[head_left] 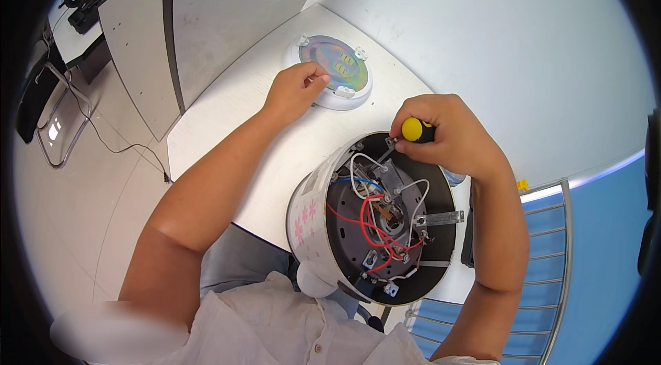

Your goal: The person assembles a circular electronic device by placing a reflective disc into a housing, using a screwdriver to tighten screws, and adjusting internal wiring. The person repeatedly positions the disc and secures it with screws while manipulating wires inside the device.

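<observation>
Clenching the screwdriver (418, 130) in your right hand (451, 129): a slip could nick nearby white wires (352, 172). Left hand (295, 91): curled, can't tell if grasping anything.

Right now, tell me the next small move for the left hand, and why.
Probably bring the left hand back to steady the flowered housing. The right hand holds a yellow-and-black handle at the housing's far rim, while the left is over at the round white part, so no second hand braces the housing.
</observation>
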